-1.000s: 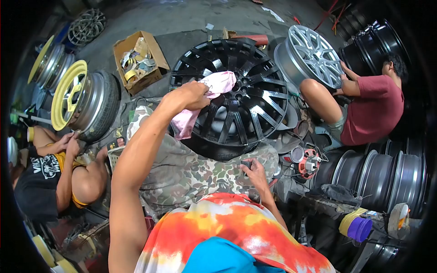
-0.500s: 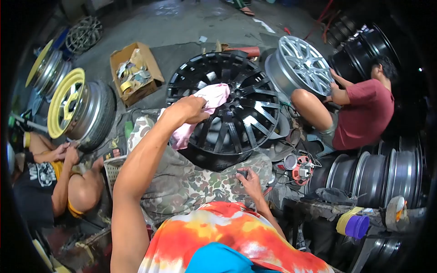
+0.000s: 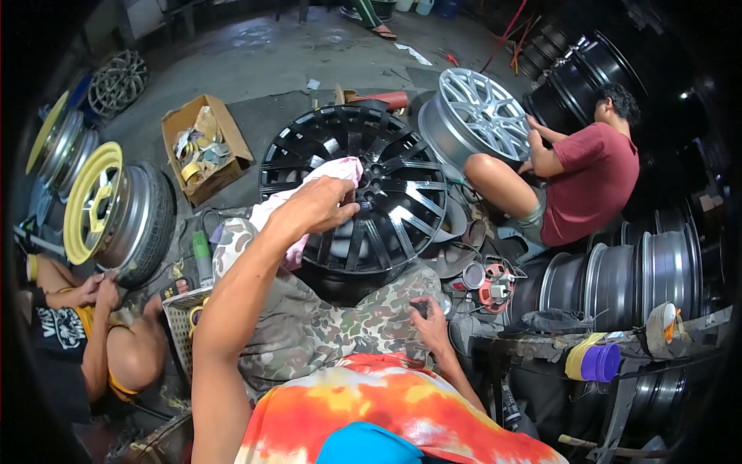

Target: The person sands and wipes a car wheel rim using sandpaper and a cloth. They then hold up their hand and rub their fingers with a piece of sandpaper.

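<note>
A glossy black multi-spoke wheel rim (image 3: pixel 400 220) lies face up in front of my knees. On its left half, my left hand (image 3: pixel 323 204) holds a pale pink cloth (image 3: pixel 345 168) against the spokes near the hub, and part of the cloth hangs down over the rim's near-left edge. My right hand (image 3: pixel 431 323) rests on my camouflage-covered thigh, its fingers closed around a small dark object (image 3: pixel 422 308) whose kind I cannot make out.
A co-worker in a maroon shirt (image 3: pixel 591 182) handles a silver rim (image 3: pixel 483 116) at right. Another person (image 3: pixel 89 332) sits at left by a yellow-lipped wheel (image 3: pixel 93 205). A cardboard box (image 3: pixel 228 139) of scraps, a red power tool (image 3: pixel 496 288) and stacked rims (image 3: pixel 610 286) surround me.
The view has shifted, so most things appear further left and slightly lower. My left hand has moved a little toward the hub with the cloth; my right hand stays on the thigh.
</note>
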`<action>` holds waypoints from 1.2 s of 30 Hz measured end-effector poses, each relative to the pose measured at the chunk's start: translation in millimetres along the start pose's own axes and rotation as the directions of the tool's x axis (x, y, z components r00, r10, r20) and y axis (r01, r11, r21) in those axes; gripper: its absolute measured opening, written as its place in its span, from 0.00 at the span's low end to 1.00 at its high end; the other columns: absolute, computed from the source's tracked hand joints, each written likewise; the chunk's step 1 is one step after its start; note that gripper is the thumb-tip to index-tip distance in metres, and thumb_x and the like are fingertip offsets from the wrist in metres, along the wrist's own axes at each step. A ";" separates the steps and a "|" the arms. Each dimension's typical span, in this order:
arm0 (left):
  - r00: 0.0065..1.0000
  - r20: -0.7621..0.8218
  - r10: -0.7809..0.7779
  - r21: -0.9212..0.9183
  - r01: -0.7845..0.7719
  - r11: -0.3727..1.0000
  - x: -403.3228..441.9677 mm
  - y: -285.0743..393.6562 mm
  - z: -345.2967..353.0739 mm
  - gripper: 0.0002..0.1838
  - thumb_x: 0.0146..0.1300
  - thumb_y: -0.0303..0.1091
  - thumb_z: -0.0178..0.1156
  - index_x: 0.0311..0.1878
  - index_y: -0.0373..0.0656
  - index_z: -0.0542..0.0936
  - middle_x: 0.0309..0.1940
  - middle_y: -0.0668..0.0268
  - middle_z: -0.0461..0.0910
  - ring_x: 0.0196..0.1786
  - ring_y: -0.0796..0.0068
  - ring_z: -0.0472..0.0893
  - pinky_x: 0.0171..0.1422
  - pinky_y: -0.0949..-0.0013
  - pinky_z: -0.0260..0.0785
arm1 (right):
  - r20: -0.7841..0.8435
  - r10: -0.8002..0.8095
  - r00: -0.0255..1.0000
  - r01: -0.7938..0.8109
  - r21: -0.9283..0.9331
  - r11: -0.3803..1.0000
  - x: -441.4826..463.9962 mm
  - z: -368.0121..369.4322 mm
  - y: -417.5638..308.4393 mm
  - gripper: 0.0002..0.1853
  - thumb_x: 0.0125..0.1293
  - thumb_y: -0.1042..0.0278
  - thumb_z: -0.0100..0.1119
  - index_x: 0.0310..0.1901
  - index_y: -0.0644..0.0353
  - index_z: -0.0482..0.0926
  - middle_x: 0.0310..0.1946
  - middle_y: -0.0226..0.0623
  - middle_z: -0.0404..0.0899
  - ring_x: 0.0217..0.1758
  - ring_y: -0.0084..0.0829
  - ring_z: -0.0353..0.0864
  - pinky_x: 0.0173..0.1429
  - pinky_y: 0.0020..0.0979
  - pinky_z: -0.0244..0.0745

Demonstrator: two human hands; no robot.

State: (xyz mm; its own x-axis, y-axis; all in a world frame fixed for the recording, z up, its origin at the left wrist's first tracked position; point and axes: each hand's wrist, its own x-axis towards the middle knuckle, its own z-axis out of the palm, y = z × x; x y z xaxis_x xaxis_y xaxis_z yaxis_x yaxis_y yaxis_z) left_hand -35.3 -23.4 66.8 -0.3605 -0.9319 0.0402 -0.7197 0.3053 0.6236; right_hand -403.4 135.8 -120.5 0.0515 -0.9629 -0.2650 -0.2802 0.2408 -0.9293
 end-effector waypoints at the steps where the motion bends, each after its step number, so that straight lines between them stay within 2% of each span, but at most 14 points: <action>1: 1.000 0.006 -0.011 0.015 0.011 1.000 -1.4 0.3 0.3 0.16 0.69 0.41 0.69 0.45 0.35 0.86 0.41 0.45 0.88 0.49 0.41 0.86 0.56 0.47 0.76 | -0.035 0.033 0.999 -0.031 0.052 0.998 -0.4 -3.4 1.2 0.13 0.71 0.72 0.69 0.53 0.63 0.80 0.38 0.29 0.83 0.32 0.19 0.80 0.36 0.25 0.78; 3: 1.000 -0.016 -0.018 0.017 0.019 1.000 -4.5 0.0 -1.2 0.16 0.69 0.41 0.69 0.45 0.35 0.86 0.41 0.44 0.88 0.49 0.41 0.86 0.56 0.46 0.76 | -0.042 0.018 0.999 -0.015 0.075 0.997 5.4 -9.5 3.7 0.13 0.71 0.72 0.69 0.53 0.64 0.79 0.38 0.31 0.83 0.32 0.18 0.79 0.37 0.25 0.77; 5: 1.000 -0.010 -0.005 0.094 0.006 0.996 -6.8 -6.3 1.3 0.16 0.69 0.41 0.69 0.48 0.36 0.86 0.44 0.47 0.89 0.50 0.44 0.87 0.54 0.49 0.78 | -0.030 0.044 0.999 -0.044 -0.013 0.999 5.4 -16.2 12.1 0.13 0.71 0.73 0.70 0.52 0.66 0.79 0.39 0.32 0.83 0.32 0.18 0.79 0.38 0.24 0.77; 6: 1.000 -0.018 -0.021 0.044 0.022 0.999 -8.9 -8.1 0.2 0.17 0.68 0.42 0.69 0.47 0.36 0.86 0.44 0.45 0.88 0.50 0.43 0.87 0.54 0.49 0.77 | -0.027 0.089 0.996 -0.090 -0.047 0.995 0.6 -10.0 -13.3 0.13 0.72 0.73 0.68 0.53 0.67 0.80 0.39 0.33 0.82 0.33 0.19 0.80 0.38 0.25 0.77; 7: 0.999 -0.019 -0.038 0.046 0.038 0.998 -12.5 -8.4 -2.6 0.17 0.68 0.42 0.69 0.47 0.36 0.86 0.43 0.44 0.88 0.49 0.41 0.87 0.54 0.48 0.78 | 0.008 0.020 1.000 -0.019 -0.063 0.998 3.8 -6.8 -9.5 0.13 0.73 0.72 0.68 0.54 0.68 0.81 0.39 0.30 0.82 0.33 0.18 0.79 0.38 0.25 0.76; 10: 0.997 -0.049 -0.067 0.036 0.069 0.997 -28.6 -12.3 -13.0 0.16 0.70 0.42 0.68 0.47 0.36 0.86 0.40 0.44 0.88 0.46 0.39 0.87 0.52 0.48 0.78 | 0.090 0.031 0.995 -0.023 -0.088 0.996 14.5 8.9 -27.0 0.10 0.71 0.72 0.69 0.51 0.66 0.85 0.38 0.33 0.84 0.34 0.24 0.82 0.40 0.29 0.77; 11: 0.994 -0.049 -0.098 0.034 0.100 0.994 -33.8 -14.2 -15.0 0.16 0.70 0.42 0.68 0.48 0.36 0.86 0.39 0.44 0.88 0.46 0.39 0.87 0.51 0.48 0.78 | 0.152 -0.215 0.965 0.248 -0.251 0.936 18.8 16.4 -48.9 0.09 0.69 0.72 0.70 0.49 0.64 0.86 0.39 0.36 0.85 0.36 0.30 0.84 0.41 0.31 0.78; 12: 0.992 -0.052 -0.116 0.041 0.118 0.992 -40.8 -10.7 -21.2 0.18 0.71 0.44 0.67 0.49 0.35 0.86 0.40 0.43 0.88 0.47 0.37 0.86 0.52 0.47 0.78 | 0.251 -0.441 0.862 0.507 -0.375 0.777 25.5 25.0 -73.1 0.08 0.68 0.73 0.71 0.47 0.63 0.87 0.39 0.39 0.85 0.37 0.35 0.85 0.43 0.33 0.79; 15: 0.980 -0.037 -0.198 0.085 0.200 0.976 -54.3 -13.3 -29.4 0.19 0.72 0.45 0.67 0.51 0.35 0.86 0.40 0.42 0.87 0.47 0.37 0.86 0.53 0.46 0.78 | 0.367 -0.455 0.811 0.568 -0.312 0.761 35.0 54.1 -149.0 0.09 0.65 0.73 0.71 0.46 0.62 0.89 0.39 0.43 0.84 0.41 0.42 0.86 0.45 0.36 0.79; 18: 0.975 -0.034 -0.218 0.097 0.221 0.971 -61.6 -21.0 -30.6 0.21 0.72 0.47 0.66 0.50 0.35 0.86 0.39 0.42 0.87 0.46 0.37 0.86 0.52 0.47 0.78 | 0.467 -0.438 0.769 0.598 -0.280 0.751 53.1 74.3 -176.9 0.10 0.66 0.73 0.71 0.47 0.65 0.88 0.38 0.44 0.83 0.40 0.42 0.86 0.46 0.38 0.79; 23: 0.960 -0.030 -0.280 0.106 0.281 0.954 -70.4 -20.4 -36.9 0.25 0.73 0.52 0.66 0.46 0.33 0.86 0.32 0.44 0.86 0.42 0.39 0.86 0.49 0.48 0.77 | 0.537 -0.369 0.758 0.586 -0.315 0.747 64.2 93.2 -187.2 0.10 0.66 0.73 0.70 0.48 0.66 0.88 0.38 0.46 0.81 0.39 0.46 0.84 0.46 0.40 0.79; 29: 0.964 -0.079 -0.253 0.091 0.260 0.961 -76.3 -20.3 -40.9 0.24 0.73 0.51 0.66 0.46 0.33 0.86 0.31 0.44 0.86 0.41 0.38 0.86 0.49 0.48 0.77 | 0.573 -0.389 0.721 0.639 -0.333 0.693 64.6 104.2 -180.5 0.09 0.68 0.74 0.67 0.47 0.67 0.87 0.40 0.48 0.79 0.41 0.51 0.85 0.48 0.45 0.79; 31: 0.958 -0.066 -0.281 0.091 0.286 0.954 -75.5 -15.9 -44.0 0.24 0.73 0.50 0.66 0.46 0.33 0.86 0.33 0.44 0.86 0.42 0.38 0.86 0.51 0.47 0.77 | 0.562 -0.365 0.743 0.632 -0.406 0.660 62.3 105.3 -182.1 0.08 0.69 0.75 0.66 0.47 0.67 0.86 0.41 0.49 0.79 0.43 0.53 0.85 0.49 0.47 0.79; 36: 0.941 -0.012 -0.337 0.101 0.337 0.936 -72.4 -6.8 -52.7 0.23 0.72 0.49 0.66 0.49 0.34 0.87 0.40 0.43 0.87 0.48 0.39 0.86 0.54 0.48 0.77 | 0.535 -0.377 0.756 0.622 -0.406 0.670 62.4 113.5 -177.7 0.09 0.70 0.73 0.65 0.47 0.67 0.86 0.41 0.48 0.78 0.44 0.52 0.83 0.49 0.44 0.78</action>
State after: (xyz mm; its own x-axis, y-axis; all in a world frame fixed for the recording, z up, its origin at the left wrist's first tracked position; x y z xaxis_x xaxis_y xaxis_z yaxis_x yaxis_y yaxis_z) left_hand 26.9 31.7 100.8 -0.0895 -0.9825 -0.1631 -0.8550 -0.0082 0.5186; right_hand -241.6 46.8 -1.2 0.6578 -0.7531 0.0120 -0.5449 -0.4869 -0.6827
